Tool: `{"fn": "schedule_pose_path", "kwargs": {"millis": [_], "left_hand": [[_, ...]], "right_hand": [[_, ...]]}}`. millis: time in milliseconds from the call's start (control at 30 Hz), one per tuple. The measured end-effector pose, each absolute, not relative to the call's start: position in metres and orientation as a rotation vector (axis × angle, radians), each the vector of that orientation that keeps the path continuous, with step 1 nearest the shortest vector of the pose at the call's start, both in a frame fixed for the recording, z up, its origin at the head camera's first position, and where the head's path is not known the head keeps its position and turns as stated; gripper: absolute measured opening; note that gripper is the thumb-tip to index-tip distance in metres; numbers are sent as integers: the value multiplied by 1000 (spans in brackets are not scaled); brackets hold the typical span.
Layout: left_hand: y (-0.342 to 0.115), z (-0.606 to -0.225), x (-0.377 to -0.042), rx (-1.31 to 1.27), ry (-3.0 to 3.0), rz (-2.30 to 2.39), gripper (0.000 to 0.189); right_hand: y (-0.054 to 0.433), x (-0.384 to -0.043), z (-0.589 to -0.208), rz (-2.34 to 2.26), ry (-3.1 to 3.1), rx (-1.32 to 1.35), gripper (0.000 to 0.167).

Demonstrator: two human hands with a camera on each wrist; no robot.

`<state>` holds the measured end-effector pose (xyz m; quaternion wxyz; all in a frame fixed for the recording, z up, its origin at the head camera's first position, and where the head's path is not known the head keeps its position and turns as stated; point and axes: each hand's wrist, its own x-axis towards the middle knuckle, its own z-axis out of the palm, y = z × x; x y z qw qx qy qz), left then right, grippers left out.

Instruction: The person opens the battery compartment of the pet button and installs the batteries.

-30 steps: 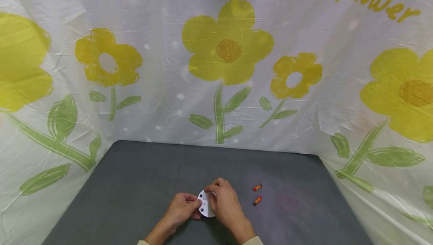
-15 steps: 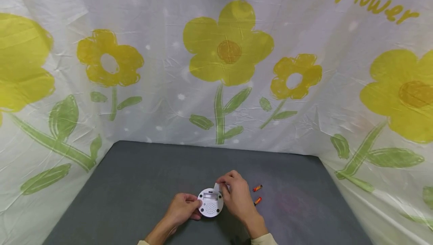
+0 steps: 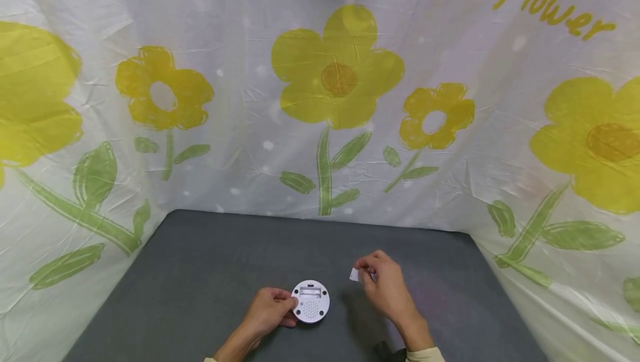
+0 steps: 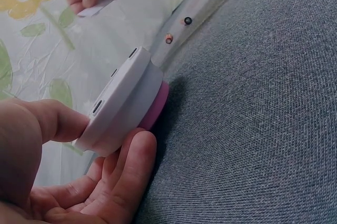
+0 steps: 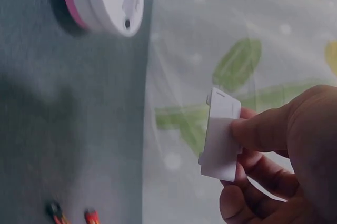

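Observation:
A round white device (image 3: pixel 310 305) with a speaker grille lies face down on its pink side. Its battery compartment (image 3: pixel 310 292) is uncovered, and no battery shows inside. My left hand (image 3: pixel 270 311) pinches the device's rim, thumb on top and fingers below. Off to the right, above the table, my right hand (image 3: pixel 387 284) pinches a small white battery cover (image 5: pixel 221 140) with two tabs along one edge. Two orange-and-black batteries lie on the table; the right wrist view catches one battery (image 5: pixel 92 216) and another battery (image 5: pixel 57 212) at its lower edge. In the head view the right hand hides them.
The dark grey table (image 3: pixel 225 262) carries the device and batteries. White cloth (image 3: pixel 240 129) printed with yellow flowers hangs along its back and both sides.
My right hand has lifted the battery cover off the device and carried it right, over the batteries. The compartment has come into view. My left hand keeps its hold on the device.

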<state>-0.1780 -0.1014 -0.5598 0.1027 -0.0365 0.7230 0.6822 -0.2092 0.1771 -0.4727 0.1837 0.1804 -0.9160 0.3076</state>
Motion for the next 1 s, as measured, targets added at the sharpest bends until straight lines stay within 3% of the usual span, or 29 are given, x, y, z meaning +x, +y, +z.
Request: {"fn": "schedule_pose_path", "kwargs": {"millis": [433, 1000], "left_hand": [[-102, -558, -177, -108, 2120, 2012, 24], [-101, -557, -176, -97, 2121, 2020, 26]], "right_hand": [[228, -205, -464, 828, -2772, 305, 19], [281, -198, -489, 729, -2940, 154, 19]]}}
